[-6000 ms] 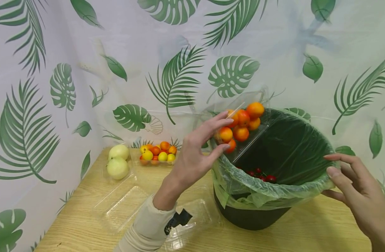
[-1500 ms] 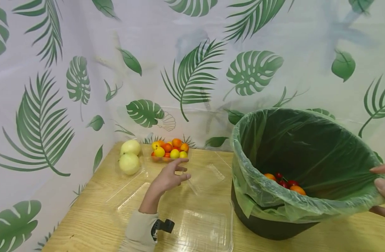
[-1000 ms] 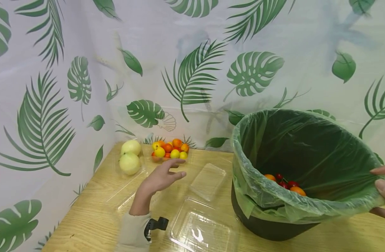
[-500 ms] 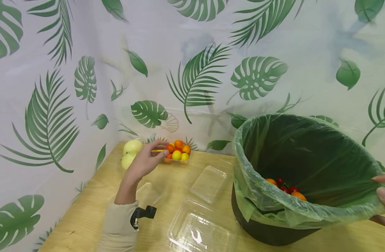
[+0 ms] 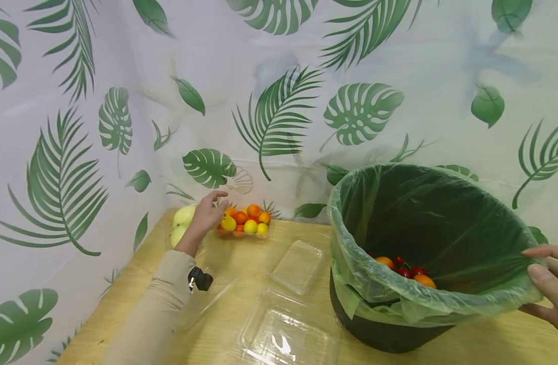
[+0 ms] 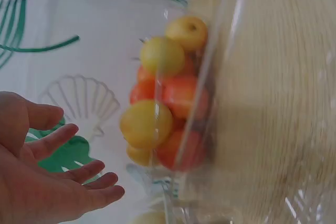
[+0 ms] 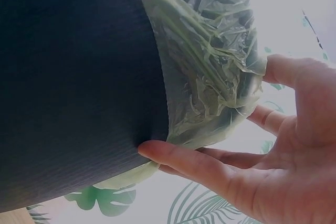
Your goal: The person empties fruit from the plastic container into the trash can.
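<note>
My left hand (image 5: 209, 210) hovers at the back left, fingers loosely bent and nothing held. Just right of it sits a clear plastic container (image 5: 242, 234) with small orange, red and yellow fruits (image 5: 240, 218); the left wrist view shows a gap between fingers and container. Two pale yellow-green round fruits (image 5: 177, 235) are partly hidden behind the left wrist. At the right, my right hand (image 5: 553, 284) grips the rim of a black bin (image 5: 388, 332) lined with a green plastic bag (image 5: 365, 263). Orange fruits (image 5: 424, 281) and red cherries (image 5: 404, 272) lie inside the bin.
Clear plastic containers, one small (image 5: 298, 266) and one larger (image 5: 283, 334), lie on the wooden table (image 5: 215, 344) left of the bin. Another clear plastic edge shows beside the left sleeve (image 5: 160, 299). A leaf-patterned sheet (image 5: 283, 50) hangs close behind and left.
The left hand has let go of the clear container that held oranges and moved back left to the mixed fruits. Oranges are now in the bin. The right hand stays on the rim.
</note>
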The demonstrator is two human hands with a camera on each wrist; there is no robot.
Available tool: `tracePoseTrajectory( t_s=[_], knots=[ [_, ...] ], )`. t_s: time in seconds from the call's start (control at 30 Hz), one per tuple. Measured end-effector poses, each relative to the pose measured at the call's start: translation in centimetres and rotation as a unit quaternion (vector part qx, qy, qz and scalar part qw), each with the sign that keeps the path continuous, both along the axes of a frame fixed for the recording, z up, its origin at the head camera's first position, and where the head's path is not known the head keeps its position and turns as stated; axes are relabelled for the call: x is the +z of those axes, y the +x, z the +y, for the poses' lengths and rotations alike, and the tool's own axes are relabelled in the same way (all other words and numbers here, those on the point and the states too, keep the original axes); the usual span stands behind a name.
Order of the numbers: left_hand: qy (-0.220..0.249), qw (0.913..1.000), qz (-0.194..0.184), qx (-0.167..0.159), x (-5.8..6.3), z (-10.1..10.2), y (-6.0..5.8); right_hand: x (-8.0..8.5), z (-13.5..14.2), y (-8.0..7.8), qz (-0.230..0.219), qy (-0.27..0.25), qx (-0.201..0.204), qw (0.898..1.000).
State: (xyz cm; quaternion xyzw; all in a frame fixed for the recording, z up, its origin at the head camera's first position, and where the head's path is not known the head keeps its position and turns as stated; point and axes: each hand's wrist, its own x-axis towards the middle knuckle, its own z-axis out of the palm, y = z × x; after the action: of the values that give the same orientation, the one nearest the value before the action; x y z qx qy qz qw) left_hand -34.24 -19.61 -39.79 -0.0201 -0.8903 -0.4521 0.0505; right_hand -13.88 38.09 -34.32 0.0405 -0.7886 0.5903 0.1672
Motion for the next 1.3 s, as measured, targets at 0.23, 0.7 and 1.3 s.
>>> tracePoseTrajectory(
  t_s=[0.23,0.7,1.3],
  knots=[
    [-0.006,0.9983,-0.057,-0.009,-1.1,-1.9,-1.4,0.3,-0.9,0.7,0.025,0.047,-0.021,0.998],
    [-0.024,0.9861,-0.142,-0.083,-2.9,-0.9,-2.4,0.8,-1.0,0.9,0.017,-0.018,0.002,1.000],
    [0.135,0.9686,-0.206,-0.032,-2.6,-1.2,-1.8,0.5,-1.2,0.6,0.015,0.040,-0.020,0.999]
  ],
)
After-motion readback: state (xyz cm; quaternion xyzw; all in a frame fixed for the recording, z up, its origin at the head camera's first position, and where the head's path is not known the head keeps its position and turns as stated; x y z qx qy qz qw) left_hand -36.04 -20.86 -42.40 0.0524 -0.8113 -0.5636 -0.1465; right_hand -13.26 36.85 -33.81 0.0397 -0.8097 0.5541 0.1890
